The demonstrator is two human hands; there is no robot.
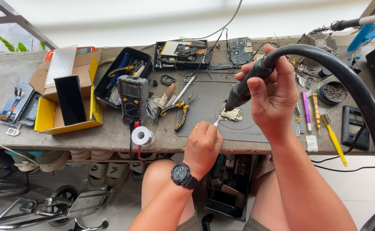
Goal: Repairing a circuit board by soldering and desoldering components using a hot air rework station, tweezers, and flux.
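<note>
My right hand (273, 92) grips a black hot-air wand (249, 83) fed by a thick black hose (358, 92). Its nozzle points down at a small metal circuit part (232, 114) lying on the grey work mat (204, 96). My left hand (202, 145), with a black wristwatch and a ring, holds thin tweezers (217, 122) whose tip touches the part's left edge.
A digital multimeter (132, 99), solder spool (141, 136) and yellow-handled pliers (179, 112) lie left of the mat. A yellow cardboard box (67, 113) sits further left, a black tool tray (121, 72) and circuit boards (240, 50) behind. Screwdrivers and a yellow brush (333, 137) lie right.
</note>
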